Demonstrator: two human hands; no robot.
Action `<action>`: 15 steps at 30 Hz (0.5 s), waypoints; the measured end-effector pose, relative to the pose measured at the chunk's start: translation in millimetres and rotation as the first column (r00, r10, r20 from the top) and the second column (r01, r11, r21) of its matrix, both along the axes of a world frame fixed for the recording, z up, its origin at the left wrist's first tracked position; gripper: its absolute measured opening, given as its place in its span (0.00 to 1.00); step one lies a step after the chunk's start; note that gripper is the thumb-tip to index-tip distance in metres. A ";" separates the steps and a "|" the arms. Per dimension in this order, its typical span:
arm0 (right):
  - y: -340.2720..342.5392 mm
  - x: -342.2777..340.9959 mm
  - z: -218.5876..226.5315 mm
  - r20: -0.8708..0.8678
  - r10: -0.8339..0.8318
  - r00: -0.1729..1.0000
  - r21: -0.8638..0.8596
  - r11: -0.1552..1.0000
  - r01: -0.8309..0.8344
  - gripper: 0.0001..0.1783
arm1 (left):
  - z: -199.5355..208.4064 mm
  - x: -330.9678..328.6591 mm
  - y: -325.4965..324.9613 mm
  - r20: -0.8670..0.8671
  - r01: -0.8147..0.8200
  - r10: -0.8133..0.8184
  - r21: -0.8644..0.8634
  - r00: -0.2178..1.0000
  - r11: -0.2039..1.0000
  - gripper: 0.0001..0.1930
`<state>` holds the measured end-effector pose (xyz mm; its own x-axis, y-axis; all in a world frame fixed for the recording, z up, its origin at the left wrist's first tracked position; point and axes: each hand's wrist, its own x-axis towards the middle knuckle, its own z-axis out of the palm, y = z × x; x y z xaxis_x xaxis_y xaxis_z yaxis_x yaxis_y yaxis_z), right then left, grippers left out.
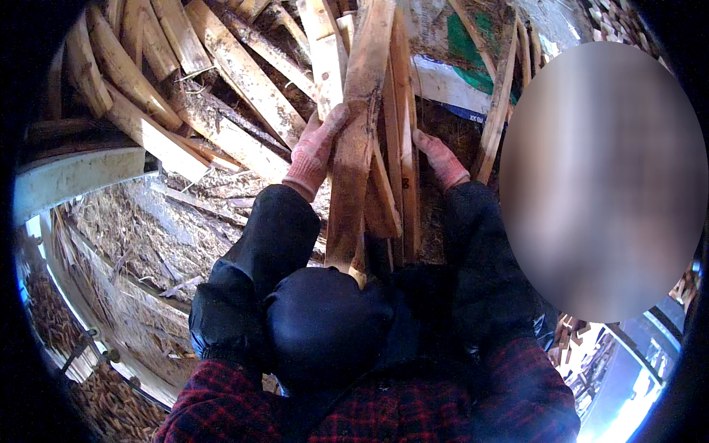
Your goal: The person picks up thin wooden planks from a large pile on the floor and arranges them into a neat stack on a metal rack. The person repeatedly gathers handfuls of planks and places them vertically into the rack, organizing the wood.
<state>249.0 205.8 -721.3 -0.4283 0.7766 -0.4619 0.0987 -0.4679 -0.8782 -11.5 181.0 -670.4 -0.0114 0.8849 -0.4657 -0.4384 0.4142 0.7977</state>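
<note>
Several long, rough wooden planks (348, 177) lie lengthwise in front of me, their near ends close to my body. My left hand (314, 153), in a pink work glove, is closed on the left edge of the wide brown plank on top. On the other side, my right hand (443, 159), gloved alike, presses against the right edge of the narrower planks (408, 170). Its thumb side shows at the wood, while the other fingers are partly hidden. Between the hands, a shorter piece (382, 203) sits tilted among the planks.
More wooden slats (244, 74) are heaped at the far left. A leaning strip (493, 111) stands right of my right hand, near a green and white sheet (461, 48). Bark and wood scraps (148, 229) cover the surface at left, beside a pale curved rail (81, 173). A blurred patch hides the right.
</note>
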 end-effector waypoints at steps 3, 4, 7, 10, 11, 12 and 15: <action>-11.4 -1.0 0.3 -0.032 -0.011 0.999 0.039 0.999 0.012 0.29 | 12.6 -2.0 -10.4 -0.124 0.094 -0.095 -0.015 0.988 0.995 0.46; -20.7 8.4 -17.5 0.035 -0.035 0.999 0.163 0.986 0.028 0.30 | 8.8 4.2 -16.6 -0.162 0.119 -0.104 0.089 0.981 0.989 0.44; -47.8 6.7 -16.6 -0.308 -0.240 0.921 -0.188 0.964 0.189 0.36 | -0.3 10.8 -37.7 0.088 0.105 -0.113 0.093 0.990 0.990 0.33; -62.7 0.6 10.4 -0.407 -0.266 0.874 -0.336 0.933 0.128 0.39 | -1.4 13.1 -53.7 0.341 0.144 -0.054 -0.245 0.938 0.959 0.33; -60.3 4.9 9.9 -0.295 -0.194 0.936 -0.324 0.942 0.093 0.38 | -0.5 17.2 -56.7 0.425 0.172 -0.012 -0.339 0.905 0.925 0.32; -60.2 2.0 15.4 -0.226 -0.203 0.953 -0.344 0.932 0.117 0.38 | -10.9 15.4 -56.7 0.400 0.161 -0.063 -0.217 0.915 0.963 0.32; -66.0 1.0 37.4 -0.234 -0.150 0.961 -0.132 0.984 0.121 0.38 | 28.7 28.1 -58.0 0.313 0.138 -0.118 -0.042 0.942 0.990 0.43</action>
